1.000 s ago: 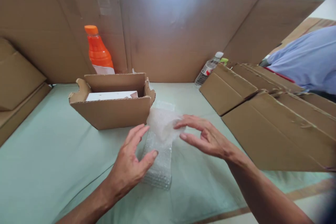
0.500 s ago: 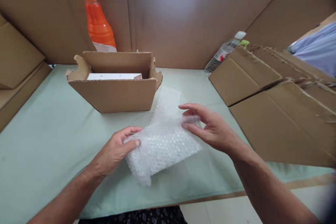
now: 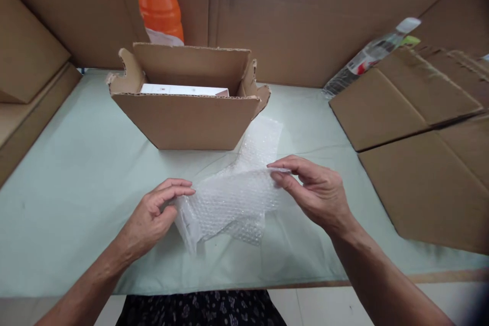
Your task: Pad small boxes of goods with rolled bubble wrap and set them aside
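A sheet of clear bubble wrap (image 3: pixel 225 204) lies partly folded on the pale green cloth before me. My right hand (image 3: pixel 315 186) pinches its upper right edge between thumb and fingers, lifting that edge slightly. At the wrap's left edge is my left hand (image 3: pixel 151 216), its fingers stretched out and their tips touching the sheet; the thumb sits apart, beside the edge. Another stretch of the wrap reaches back toward an open cardboard box (image 3: pixel 191 125). Inside that box stands a white box (image 3: pixel 183 90), only its top showing.
Behind the open box stands an orange bottle (image 3: pixel 160 5). A clear plastic bottle (image 3: pixel 367 58) leans at the back right, beside large cardboard boxes (image 3: pixel 428 178). More cardboard (image 3: pixel 30 61) is at the left, and a cardboard wall (image 3: pixel 267 25) closes off the back.
The view has tilted down and shifted left. My left thumb has come off the bubble wrap, and the sheet lies flatter, its lower edge changed in shape. My right hand still pinches it.
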`<state>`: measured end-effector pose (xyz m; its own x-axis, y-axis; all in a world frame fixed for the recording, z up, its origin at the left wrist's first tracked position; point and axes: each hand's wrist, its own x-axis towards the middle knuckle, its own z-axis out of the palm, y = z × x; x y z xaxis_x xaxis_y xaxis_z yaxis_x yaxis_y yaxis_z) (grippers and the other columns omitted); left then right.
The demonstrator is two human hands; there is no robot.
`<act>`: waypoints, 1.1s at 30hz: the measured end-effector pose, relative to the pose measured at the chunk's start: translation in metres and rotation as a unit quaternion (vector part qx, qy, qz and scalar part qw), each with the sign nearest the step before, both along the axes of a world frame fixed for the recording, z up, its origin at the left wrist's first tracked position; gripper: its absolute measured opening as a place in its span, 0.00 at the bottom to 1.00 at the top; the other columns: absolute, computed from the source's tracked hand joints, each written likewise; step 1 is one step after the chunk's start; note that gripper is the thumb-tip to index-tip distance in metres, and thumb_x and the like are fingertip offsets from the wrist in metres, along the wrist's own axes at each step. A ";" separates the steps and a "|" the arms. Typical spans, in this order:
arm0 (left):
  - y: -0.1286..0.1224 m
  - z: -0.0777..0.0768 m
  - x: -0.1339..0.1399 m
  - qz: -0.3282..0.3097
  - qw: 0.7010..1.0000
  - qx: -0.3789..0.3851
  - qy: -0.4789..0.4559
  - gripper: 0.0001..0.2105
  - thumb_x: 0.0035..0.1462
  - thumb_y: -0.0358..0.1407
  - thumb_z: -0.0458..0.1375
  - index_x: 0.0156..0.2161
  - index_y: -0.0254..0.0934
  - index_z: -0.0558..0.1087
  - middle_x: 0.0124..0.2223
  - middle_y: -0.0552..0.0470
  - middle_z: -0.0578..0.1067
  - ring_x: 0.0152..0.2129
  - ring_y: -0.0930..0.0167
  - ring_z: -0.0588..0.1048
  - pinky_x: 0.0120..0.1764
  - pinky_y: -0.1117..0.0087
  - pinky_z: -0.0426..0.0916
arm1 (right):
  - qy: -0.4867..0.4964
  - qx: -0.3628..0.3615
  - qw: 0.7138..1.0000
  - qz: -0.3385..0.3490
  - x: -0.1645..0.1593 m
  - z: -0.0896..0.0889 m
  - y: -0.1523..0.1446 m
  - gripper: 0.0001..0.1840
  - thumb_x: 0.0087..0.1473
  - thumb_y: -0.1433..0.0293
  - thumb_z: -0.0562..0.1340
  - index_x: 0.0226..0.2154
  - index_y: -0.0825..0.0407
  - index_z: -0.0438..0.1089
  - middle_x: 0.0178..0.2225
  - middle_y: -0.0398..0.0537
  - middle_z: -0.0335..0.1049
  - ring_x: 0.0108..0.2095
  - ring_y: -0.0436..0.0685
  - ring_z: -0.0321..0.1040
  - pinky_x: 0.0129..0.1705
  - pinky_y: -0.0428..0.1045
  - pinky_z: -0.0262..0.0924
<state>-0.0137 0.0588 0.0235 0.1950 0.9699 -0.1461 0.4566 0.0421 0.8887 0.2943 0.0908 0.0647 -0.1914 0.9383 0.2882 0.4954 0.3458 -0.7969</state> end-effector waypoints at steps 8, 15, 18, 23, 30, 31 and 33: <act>-0.008 0.007 -0.027 -0.126 0.989 0.018 0.071 0.12 0.55 0.39 0.56 0.22 0.42 0.75 0.56 0.47 0.76 0.58 0.54 0.69 0.51 0.54 0.72 | 0.044 -0.117 0.963 0.239 0.021 0.026 -0.007 0.09 0.59 0.72 0.65 0.39 0.43 0.78 0.30 0.43 0.76 0.30 0.52 0.73 0.30 0.48 0.67; -0.008 -0.009 -0.036 -0.074 0.989 -0.003 0.128 0.15 0.59 0.50 0.56 0.31 0.43 0.78 0.47 0.48 0.79 0.40 0.63 0.78 0.34 0.71 0.72 | 0.062 -0.186 0.955 0.222 0.075 0.047 -0.024 0.08 0.61 0.60 0.62 0.38 0.40 0.78 0.26 0.52 0.74 0.27 0.58 0.71 0.29 0.56 0.66; -0.007 -0.019 -0.025 -0.058 0.977 0.040 0.200 0.21 0.55 0.50 0.58 0.51 0.43 0.75 0.43 0.48 0.80 0.31 0.65 0.77 0.30 0.70 0.70 | -0.013 -0.214 0.951 0.223 0.091 0.055 -0.021 0.07 0.61 0.62 0.62 0.38 0.41 0.78 0.27 0.51 0.74 0.26 0.57 0.71 0.29 0.54 0.65; -0.006 -0.022 -0.006 -0.096 0.953 0.081 0.276 0.13 0.56 0.37 0.52 0.44 0.42 0.76 0.34 0.51 0.79 0.28 0.65 0.75 0.31 0.69 0.66 | -0.098 -0.216 0.959 0.153 0.108 0.052 0.013 0.12 0.60 0.62 0.64 0.29 0.50 0.76 0.23 0.45 0.71 0.23 0.50 0.66 0.24 0.45 0.59; -0.011 0.001 -0.037 -0.080 0.992 -0.075 0.056 0.12 0.60 0.48 0.55 0.34 0.43 0.73 0.34 0.52 0.77 0.31 0.67 0.76 0.32 0.73 0.70 | -0.188 -0.222 0.940 0.176 0.101 0.088 0.079 0.15 0.52 0.62 0.65 0.32 0.58 0.79 0.23 0.33 0.72 0.25 0.40 0.68 0.28 0.38 0.57; -0.013 0.002 -0.041 -0.056 0.991 -0.113 0.035 0.13 0.59 0.50 0.56 0.37 0.44 0.74 0.35 0.52 0.78 0.32 0.66 0.76 0.33 0.73 0.71 | -0.215 -0.204 0.940 0.171 0.096 0.095 0.092 0.15 0.51 0.62 0.66 0.32 0.58 0.79 0.23 0.32 0.72 0.24 0.40 0.69 0.28 0.37 0.58; -0.020 0.001 -0.043 0.001 0.985 -0.172 0.007 0.16 0.58 0.53 0.58 0.44 0.46 0.75 0.36 0.53 0.79 0.34 0.65 0.78 0.35 0.72 0.73 | -0.267 -0.166 0.937 0.156 0.084 0.106 0.122 0.17 0.50 0.61 0.66 0.30 0.60 0.79 0.24 0.32 0.74 0.25 0.40 0.72 0.28 0.35 0.58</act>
